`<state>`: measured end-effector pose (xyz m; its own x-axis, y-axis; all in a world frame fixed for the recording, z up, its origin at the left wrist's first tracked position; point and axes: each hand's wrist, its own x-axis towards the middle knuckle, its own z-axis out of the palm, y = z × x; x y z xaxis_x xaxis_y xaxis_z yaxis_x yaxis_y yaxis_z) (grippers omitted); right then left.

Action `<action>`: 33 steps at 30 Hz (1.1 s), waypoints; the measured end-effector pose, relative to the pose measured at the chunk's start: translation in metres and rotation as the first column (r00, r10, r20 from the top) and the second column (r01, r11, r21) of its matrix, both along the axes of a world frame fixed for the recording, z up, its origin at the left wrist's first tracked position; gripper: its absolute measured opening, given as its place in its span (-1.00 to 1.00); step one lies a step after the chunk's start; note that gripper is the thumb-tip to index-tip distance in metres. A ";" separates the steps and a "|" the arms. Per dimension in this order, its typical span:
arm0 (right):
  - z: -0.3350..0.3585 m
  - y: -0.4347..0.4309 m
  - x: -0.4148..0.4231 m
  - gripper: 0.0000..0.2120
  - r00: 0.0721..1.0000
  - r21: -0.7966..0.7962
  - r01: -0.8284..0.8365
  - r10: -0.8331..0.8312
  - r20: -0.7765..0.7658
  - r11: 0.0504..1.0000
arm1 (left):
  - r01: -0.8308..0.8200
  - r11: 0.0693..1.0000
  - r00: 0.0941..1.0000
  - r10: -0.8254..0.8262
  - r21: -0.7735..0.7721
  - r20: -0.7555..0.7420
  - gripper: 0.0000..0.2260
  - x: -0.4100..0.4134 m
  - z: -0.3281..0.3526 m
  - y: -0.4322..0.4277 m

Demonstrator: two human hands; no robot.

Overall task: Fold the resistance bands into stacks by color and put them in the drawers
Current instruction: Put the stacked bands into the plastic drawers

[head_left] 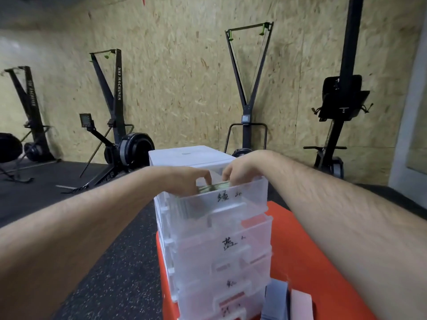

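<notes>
Item 1: green band stack (213,187), folded, at the rim of the open top drawer (231,204). I judge it light, soft and springy, best pinched at both ends. My left hand (191,180) and right hand (240,173) each grip 1 end. A grey stack (276,301) and a pink stack (301,306) lie on the red counter (312,250).

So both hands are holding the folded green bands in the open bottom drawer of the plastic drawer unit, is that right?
No, it is the top drawer, not the bottom. In the head view the left hand and right hand hold the stack of folded green resistance bands in the open top drawer of the translucent white plastic drawer unit.
</notes>
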<state>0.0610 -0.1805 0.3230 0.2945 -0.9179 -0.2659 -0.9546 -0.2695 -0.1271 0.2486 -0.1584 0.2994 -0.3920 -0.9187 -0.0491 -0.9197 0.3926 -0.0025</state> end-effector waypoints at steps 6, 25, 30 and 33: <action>-0.013 0.019 -0.023 -0.75 0.886 -0.364 0.092 0.091 0.456 0.927 | -0.004 0.997 0.948 -0.021 -0.079 -0.317 -0.74 0.012 0.009 0.023; -0.127 0.068 0.015 -0.54 0.896 -0.668 0.210 0.132 0.423 0.714 | -0.176 0.782 0.975 0.054 -0.598 -0.216 -0.57 0.013 -0.100 0.076; -0.119 0.051 0.021 -0.51 0.933 -0.623 0.177 0.073 0.354 0.762 | -0.223 0.832 0.966 0.118 -0.508 -0.229 -0.57 0.014 -0.091 0.059; -0.118 0.060 0.015 -0.53 0.934 -0.651 0.176 0.083 0.347 0.739 | -0.202 0.825 0.965 0.076 -0.528 -0.250 -0.57 0.011 -0.090 0.061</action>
